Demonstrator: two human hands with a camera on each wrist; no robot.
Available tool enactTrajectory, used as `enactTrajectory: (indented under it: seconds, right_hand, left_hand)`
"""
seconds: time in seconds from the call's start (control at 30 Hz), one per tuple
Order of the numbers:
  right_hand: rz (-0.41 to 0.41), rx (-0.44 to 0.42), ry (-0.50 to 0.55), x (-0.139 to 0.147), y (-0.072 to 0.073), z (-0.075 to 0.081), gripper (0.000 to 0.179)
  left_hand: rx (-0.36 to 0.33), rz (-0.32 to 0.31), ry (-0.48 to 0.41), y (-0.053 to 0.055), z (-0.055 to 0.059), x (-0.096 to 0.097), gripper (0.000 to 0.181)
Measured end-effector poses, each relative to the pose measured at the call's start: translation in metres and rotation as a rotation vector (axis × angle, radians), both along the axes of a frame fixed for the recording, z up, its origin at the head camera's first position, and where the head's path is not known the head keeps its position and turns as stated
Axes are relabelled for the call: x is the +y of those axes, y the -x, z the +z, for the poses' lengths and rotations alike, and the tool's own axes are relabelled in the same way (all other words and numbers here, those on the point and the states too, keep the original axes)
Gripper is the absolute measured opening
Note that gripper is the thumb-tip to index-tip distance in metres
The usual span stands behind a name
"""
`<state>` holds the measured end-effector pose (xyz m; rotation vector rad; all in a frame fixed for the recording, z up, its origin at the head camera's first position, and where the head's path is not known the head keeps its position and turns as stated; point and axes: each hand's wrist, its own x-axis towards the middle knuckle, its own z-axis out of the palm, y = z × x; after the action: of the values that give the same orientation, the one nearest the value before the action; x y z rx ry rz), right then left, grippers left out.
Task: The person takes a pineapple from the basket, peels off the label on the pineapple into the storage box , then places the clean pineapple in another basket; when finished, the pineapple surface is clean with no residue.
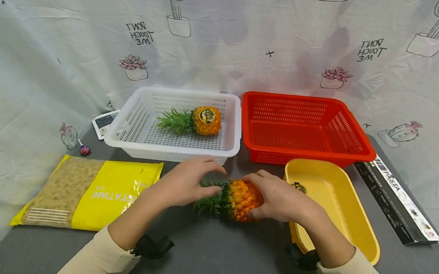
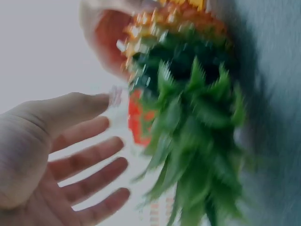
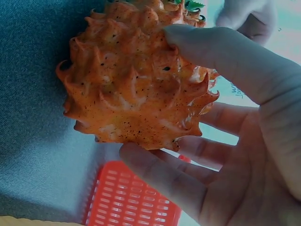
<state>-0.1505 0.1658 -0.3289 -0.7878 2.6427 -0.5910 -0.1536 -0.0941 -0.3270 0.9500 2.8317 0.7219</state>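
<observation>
An orange pineapple (image 1: 242,201) with green leaves lies on its side on the grey table, its crown pointing left. My right hand (image 1: 279,197) holds its body from the right; in the right wrist view the thumb lies on the spiky skin (image 3: 127,80) and the fingers curl behind. My left hand (image 1: 190,181) hovers at the leafy crown, fingers spread and slightly bent. The left wrist view shows a gap between those fingers and the leaves (image 2: 197,136). A second pineapple (image 1: 207,121), bearing a round black-and-yellow label, lies in the white basket (image 1: 173,153).
A red basket (image 1: 303,152) stands right of the white one. Before it sits a yellow tray (image 1: 342,205), partly behind my right forearm. A long black-and-white pasta box (image 1: 397,200) lies far right. At left are a yellow pasta bag (image 1: 115,193) and a small lollipop (image 1: 85,150).
</observation>
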Motion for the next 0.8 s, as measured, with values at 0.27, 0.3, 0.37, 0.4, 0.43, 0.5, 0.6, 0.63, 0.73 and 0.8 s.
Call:
enactTrajectory:
  seconds: [0.27, 0.3, 0.37, 0.4, 0.43, 0.5, 0.6, 0.63, 0.73, 0.8]
  right_hand:
    - [0.036, 0.017, 0.024, -0.001, -0.003, 0.001, 0.07]
    - [0.04, 0.022, 0.03, -0.001, -0.003, 0.001, 0.069]
    - [0.045, 0.033, 0.039, 0.001, -0.005, 0.002, 0.069]
    - [0.046, 0.039, 0.042, 0.002, -0.005, 0.002, 0.069]
    - [0.045, 0.046, 0.043, 0.002, -0.006, 0.003, 0.069]
    - [0.038, 0.056, 0.045, 0.005, -0.007, 0.004, 0.068]
    - [0.025, 0.07, 0.056, 0.008, -0.009, 0.009, 0.067]
    - [0.022, 0.073, 0.061, 0.009, -0.009, 0.011, 0.066]
    - [0.023, 0.089, 0.073, 0.013, -0.009, 0.019, 0.066]
    - [0.03, 0.096, 0.077, 0.016, -0.009, 0.024, 0.066]
  left_hand:
    - [0.096, 0.182, -0.06, 0.016, 0.01, -0.029, 0.03]
    - [0.101, 0.207, -0.052, 0.018, 0.009, -0.033, 0.03]
    - [0.105, 0.246, -0.028, 0.022, 0.009, -0.038, 0.031]
    - [0.111, 0.262, -0.014, 0.024, 0.008, -0.04, 0.032]
    - [0.115, 0.274, -0.002, 0.025, 0.007, -0.042, 0.032]
    - [0.123, 0.294, 0.021, 0.028, 0.005, -0.044, 0.032]
    - [0.125, 0.318, 0.035, 0.032, 0.001, -0.048, 0.031]
    - [0.126, 0.322, 0.034, 0.033, 0.0, -0.048, 0.03]
    - [0.138, 0.319, 0.031, 0.036, -0.003, -0.051, 0.028]
    - [0.15, 0.31, 0.033, 0.037, -0.004, -0.051, 0.027]
